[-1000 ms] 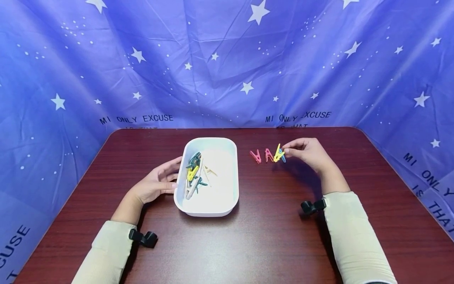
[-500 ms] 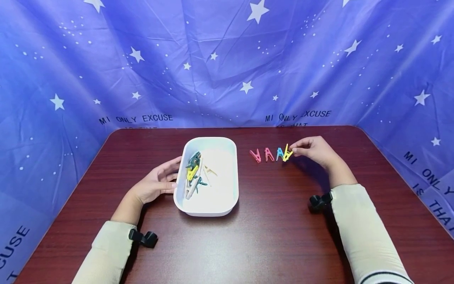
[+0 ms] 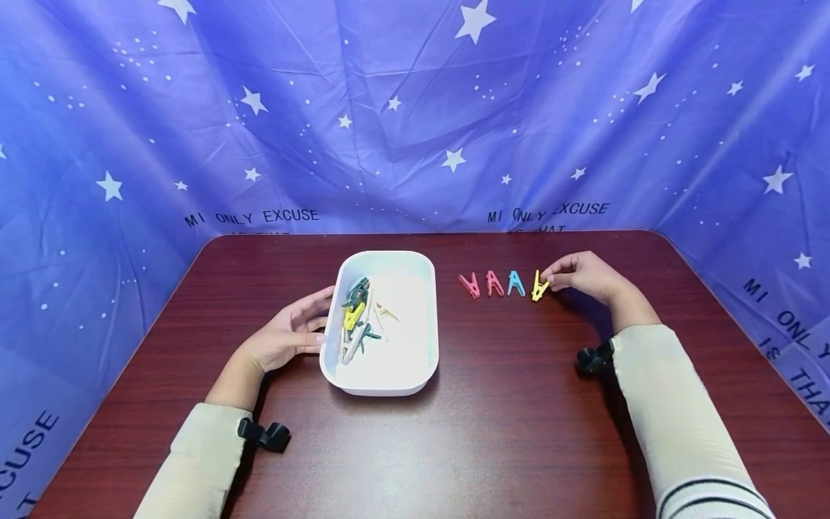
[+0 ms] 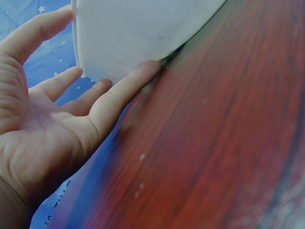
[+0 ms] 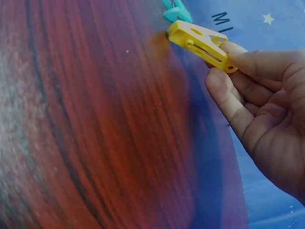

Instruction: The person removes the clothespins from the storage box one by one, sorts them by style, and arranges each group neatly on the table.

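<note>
My right hand pinches a yellow clothespin by one end, at the right of a row of clothespins. In the right wrist view, thumb and fingertips hold this yellow clothespin close to the tabletop. To its left lie a blue clothespin, a pink one and another pink clothespin. My left hand rests against the left side of a white plastic bin, fingers spread and fairly straight. The left wrist view has its fingertips touching the bin's wall.
Inside the bin, along its left side, lie a yellow clothespin, dark green clips and several pale wooden-looking pieces. A reddish-brown table lies underneath. Blue star-printed cloth hangs behind and at both sides.
My right hand has carried the yellow clothespin rightward, from in front of the blue one to a spot beside it, and lowered it slightly. The left hand and bin have stayed put.
</note>
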{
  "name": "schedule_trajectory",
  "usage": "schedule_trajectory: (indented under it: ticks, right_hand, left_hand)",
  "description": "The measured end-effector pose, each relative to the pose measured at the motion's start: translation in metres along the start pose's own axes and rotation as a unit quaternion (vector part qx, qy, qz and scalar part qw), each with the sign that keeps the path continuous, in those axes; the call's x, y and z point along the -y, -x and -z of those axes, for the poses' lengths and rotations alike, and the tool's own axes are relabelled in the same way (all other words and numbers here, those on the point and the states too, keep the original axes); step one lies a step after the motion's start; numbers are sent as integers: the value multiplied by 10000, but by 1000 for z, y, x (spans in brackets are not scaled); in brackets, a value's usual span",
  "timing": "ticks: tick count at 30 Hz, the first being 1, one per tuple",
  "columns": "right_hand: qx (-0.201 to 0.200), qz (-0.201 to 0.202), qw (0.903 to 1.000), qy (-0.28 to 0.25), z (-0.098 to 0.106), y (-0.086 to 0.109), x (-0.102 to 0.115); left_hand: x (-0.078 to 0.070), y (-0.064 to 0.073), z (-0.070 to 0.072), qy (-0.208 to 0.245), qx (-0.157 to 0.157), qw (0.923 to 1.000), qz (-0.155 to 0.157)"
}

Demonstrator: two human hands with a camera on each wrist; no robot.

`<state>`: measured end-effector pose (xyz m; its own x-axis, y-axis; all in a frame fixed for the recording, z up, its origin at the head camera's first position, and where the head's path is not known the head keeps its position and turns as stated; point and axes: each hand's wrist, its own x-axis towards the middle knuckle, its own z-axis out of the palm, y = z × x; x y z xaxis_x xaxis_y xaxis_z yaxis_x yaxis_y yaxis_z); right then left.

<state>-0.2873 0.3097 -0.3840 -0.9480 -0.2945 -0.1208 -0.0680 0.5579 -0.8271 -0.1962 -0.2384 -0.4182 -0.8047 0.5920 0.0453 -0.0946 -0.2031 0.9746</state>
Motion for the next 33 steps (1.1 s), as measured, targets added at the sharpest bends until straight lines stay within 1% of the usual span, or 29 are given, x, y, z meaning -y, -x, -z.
schedule_trajectory:
  ticks: [6, 11, 16, 21, 24, 30, 33]
  right_hand:
    - [-149, 36, 9998, -144, -4, -7, -9]
    - [-353, -76, 9993, -129, -8, -10, -11]
    - [-590, -143, 9982, 6, -10, -13, -11]
    - [-775, -173, 9965, 259, -12, -16, -11]
    - [-818, -140, 9955, 460, -12, -17, -11]
    - [-714, -75, 9957, 580, -11, -15, -12]
    - [-728, -45, 9950, 681, -12, -14, -12]
  left_hand:
    - [-1, 0, -1, -25, -33, 10000, 12]
    - [-2, 1, -2, -59, -28, 10000, 10]
    - [-3, 1, -2, -57, -20, 10000, -13]
    - [-2, 1, -1, -40, -7, 10000, -28]
    - [-2, 1, -1, -72, 9, 10000, -41]
    - [-2, 0, -3, -132, -41, 9999, -29]
    - [-3, 0, -4, -142, -77, 9999, 3]
